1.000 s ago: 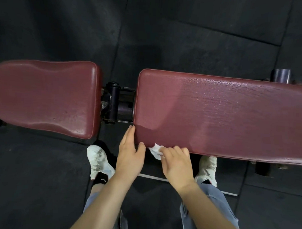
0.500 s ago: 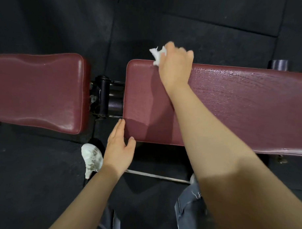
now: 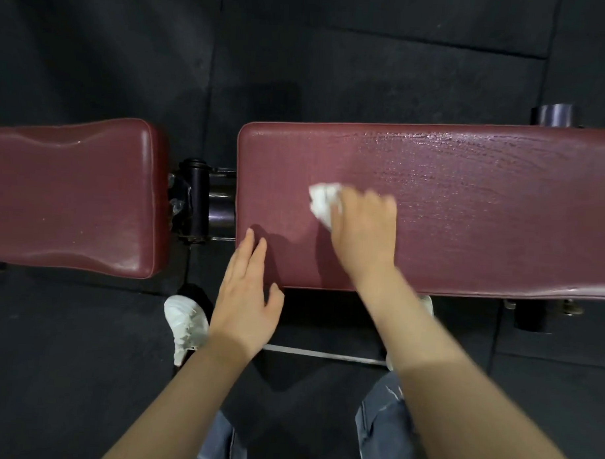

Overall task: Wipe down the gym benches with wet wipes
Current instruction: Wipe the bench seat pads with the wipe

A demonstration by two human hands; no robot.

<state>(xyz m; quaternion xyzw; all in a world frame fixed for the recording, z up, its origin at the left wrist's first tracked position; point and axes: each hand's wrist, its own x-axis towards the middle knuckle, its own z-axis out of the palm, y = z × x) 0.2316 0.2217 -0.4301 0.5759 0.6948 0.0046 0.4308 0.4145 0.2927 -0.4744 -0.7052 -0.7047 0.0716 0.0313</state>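
The right hand pressed a crumpled white wet wipe against the long back pad of the maroon bench, fingers bunched over the wipe, though motion blur hid the exact grip. The left hand lay with straight, relaxed fingers, holding nothing, its fingertips touching the pad's near left corner. The pad glistened wet toward the right. A separate seat pad sat to the left, across a black metal hinge. Dark rubber floor lay all around. Both bare forearms reached forward from below, above jeans and a white shoe.
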